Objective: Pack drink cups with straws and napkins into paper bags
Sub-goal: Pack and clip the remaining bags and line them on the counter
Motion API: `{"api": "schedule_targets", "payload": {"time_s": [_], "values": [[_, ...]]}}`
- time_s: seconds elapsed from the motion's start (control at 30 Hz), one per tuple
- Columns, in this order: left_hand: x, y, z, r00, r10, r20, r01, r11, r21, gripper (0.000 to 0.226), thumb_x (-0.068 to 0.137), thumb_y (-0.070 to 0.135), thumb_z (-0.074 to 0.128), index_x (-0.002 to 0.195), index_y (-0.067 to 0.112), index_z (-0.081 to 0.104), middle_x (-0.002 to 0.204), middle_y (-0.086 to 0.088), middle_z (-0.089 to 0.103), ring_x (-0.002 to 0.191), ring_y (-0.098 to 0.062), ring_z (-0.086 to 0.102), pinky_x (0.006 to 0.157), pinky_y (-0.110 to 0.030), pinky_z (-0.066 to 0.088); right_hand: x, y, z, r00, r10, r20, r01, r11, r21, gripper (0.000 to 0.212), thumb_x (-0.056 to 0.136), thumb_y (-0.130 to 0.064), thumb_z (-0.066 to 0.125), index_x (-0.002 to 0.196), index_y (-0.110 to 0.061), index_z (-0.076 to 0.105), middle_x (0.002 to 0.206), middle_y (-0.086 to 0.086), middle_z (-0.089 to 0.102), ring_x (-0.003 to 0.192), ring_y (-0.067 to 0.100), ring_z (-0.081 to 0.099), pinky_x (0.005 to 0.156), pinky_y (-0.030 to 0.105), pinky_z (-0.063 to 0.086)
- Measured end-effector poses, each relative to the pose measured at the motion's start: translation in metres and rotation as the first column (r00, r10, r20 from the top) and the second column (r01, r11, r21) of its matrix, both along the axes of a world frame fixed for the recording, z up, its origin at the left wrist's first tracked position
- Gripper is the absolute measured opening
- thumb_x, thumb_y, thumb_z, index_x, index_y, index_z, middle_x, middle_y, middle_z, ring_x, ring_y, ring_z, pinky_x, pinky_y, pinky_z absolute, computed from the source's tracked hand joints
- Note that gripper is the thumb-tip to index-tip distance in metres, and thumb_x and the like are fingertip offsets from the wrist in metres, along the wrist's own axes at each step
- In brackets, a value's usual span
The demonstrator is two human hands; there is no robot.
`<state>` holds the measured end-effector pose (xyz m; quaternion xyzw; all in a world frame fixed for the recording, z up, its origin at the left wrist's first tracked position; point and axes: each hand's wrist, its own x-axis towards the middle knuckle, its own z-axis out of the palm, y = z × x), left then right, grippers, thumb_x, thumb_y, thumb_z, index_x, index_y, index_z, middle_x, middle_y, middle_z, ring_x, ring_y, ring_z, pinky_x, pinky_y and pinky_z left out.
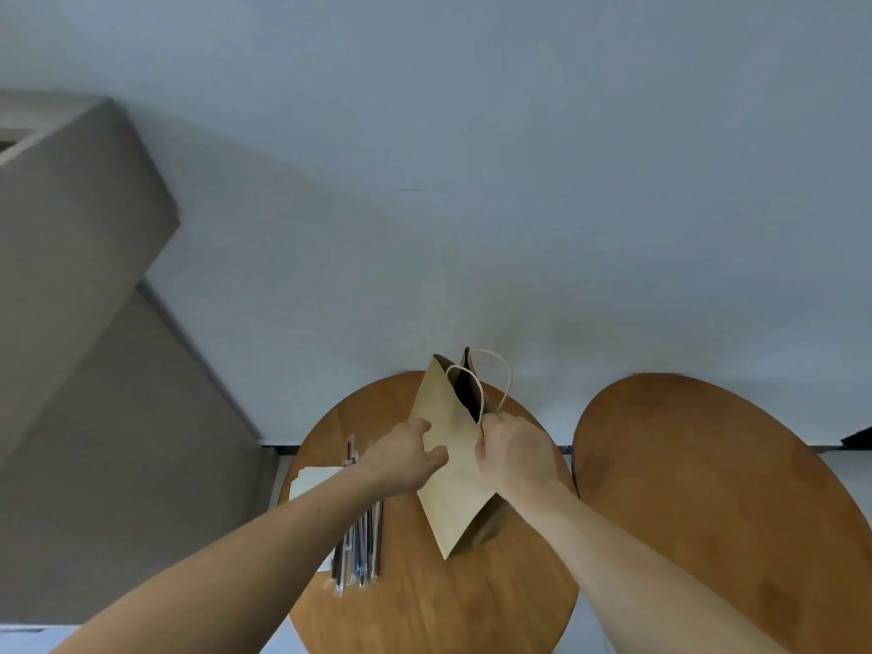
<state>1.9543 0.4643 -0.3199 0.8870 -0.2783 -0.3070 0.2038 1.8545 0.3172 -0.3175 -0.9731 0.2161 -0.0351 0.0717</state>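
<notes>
Holding the paper bag over the round table, I pinched its side with my left hand and gripped its rim with my right hand. Packing seemed only at the beginning: the straws and napkins lay on the table, and no cup was in view.

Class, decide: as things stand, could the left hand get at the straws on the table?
Probably yes, once it lets go: the left hand grips the paper bag, but the straws lie uncovered just beneath its forearm.
</notes>
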Motion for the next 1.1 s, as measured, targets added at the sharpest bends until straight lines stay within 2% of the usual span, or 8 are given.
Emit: {"api": "schedule_targets", "payload": {"time_s": [0.23,0.37,0.5,0.63,0.8,0.9,1.03,1.1], "values": [[0.001,0.030,-0.041,0.992,-0.029,-0.126,0.036,0.998,0.048,0.071,0.091,0.052,0.049,0.150,0.018,0.033,0.150,-0.008,0.044,0.129,-0.026,0.050,0.095,-0.032,0.044,-0.004,0.052,-0.035,0.985,0.056,-0.165,-0.011,0.965,0.263,0.021,0.094,-0.030,0.050,0.106,-0.021,0.065,0.100,-0.002,0.069,0.089,0.018,0.066,0.064,0.027,0.046],[-0.006,0.033,-0.051,0.985,-0.018,-0.174,0.033,0.996,0.083,0.080,0.075,0.066,0.053,0.139,0.018,0.041,0.128,-0.004,0.057,0.097,-0.017,0.059,0.078,-0.028,0.053,-0.018,0.049,-0.029,0.998,-0.039,-0.039,0.053,0.885,0.462,0.012,0.083,-0.029,0.059,0.094,-0.034,0.063,0.083,-0.015,0.065,0.076,0.003,0.062,0.061,0.015,0.045],[-0.016,0.020,-0.048,0.986,0.065,-0.151,-0.047,0.992,0.120,0.090,0.060,0.084,0.046,0.127,0.023,0.044,0.102,0.006,0.054,0.081,-0.010,0.056,0.063,-0.025,0.051,-0.027,0.024,-0.024,0.982,-0.189,-0.026,0.183,0.897,0.402,0.019,0.085,-0.039,0.066,0.090,-0.033,0.049,0.080,-0.015,0.056,0.068,0.003,0.059,0.052,0.011,0.035],[-0.024,0.001,-0.043,0.977,0.201,-0.071,-0.183,0.961,0.206,0.075,0.076,0.080,0.046,0.122,0.022,0.045,0.094,0.005,0.054,0.078,-0.014,0.059,0.061,-0.026,0.052,-0.011,0.011,-0.024,0.966,-0.179,-0.186,0.236,0.906,0.353,0.040,0.082,-0.062,0.061,0.096,-0.029,0.044,0.078,-0.016,0.049,0.067,0.004,0.054,0.049,0.020,0.033],[-0.033,-0.011,-0.039,0.964,0.264,-0.023,-0.249,0.933,0.258,0.046,0.091,0.058,0.045,0.114,0.019,0.053,0.096,0.000,0.063,0.085,-0.020,0.065,0.081,-0.035,0.058,0.014,0.004,-0.032,0.958,-0.094,-0.271,0.184,0.927,0.328,0.027,0.090,-0.051,0.053,0.084,-0.025,0.055,0.076,-0.007,0.062,0.067,0.012,0.059,0.049,0.025,0.040],[-0.033,-0.016,-0.036,0.941,0.339,0.004,-0.329,0.912,0.245,0.028,0.095,0.045,0.049,0.111,0.022,0.048,0.091,0.001,0.063,0.081,-0.017,0.066,0.077,-0.032,0.059,0.017,-0.005,-0.036,0.948,-0.108,-0.298,0.199,0.935,0.293,0.024,0.091,-0.047,0.055,0.079,-0.027,0.056,0.071,-0.009,0.062,0.062,0.008,0.061,0.050,0.022,0.045],[-0.030,-0.014,-0.038,0.926,0.377,0.021,-0.370,0.894,0.252,0.029,0.093,0.047,0.048,0.107,0.023,0.054,0.087,0.004,0.062,0.074,-0.012,0.062,0.059,-0.023,0.048,0.011,-0.024,-0.039,0.913,-0.136,-0.385,0.294,0.872,0.391,0.025,0.089,-0.046,0.057,0.072,-0.028,0.058,0.069,-0.008,0.063,0.061,0.009,0.061,0.051,0.023,0.047],[-0.030,-0.018,-0.042,0.921,0.390,0.007,-0.380,0.895,0.234,0.027,0.092,0.049,0.047,0.100,0.025,0.055,0.085,0.003,0.062,0.073,-0.013,0.063,0.064,-0.025,0.053,0.009,-0.032,-0.041,0.897,-0.103,-0.430,0.312,0.837,0.449,0.023,0.088,-0.044,0.057,0.075,-0.027,0.062,0.071,-0.007,0.065,0.065,0.011,0.064,0.056,0.026,0.051]]}}
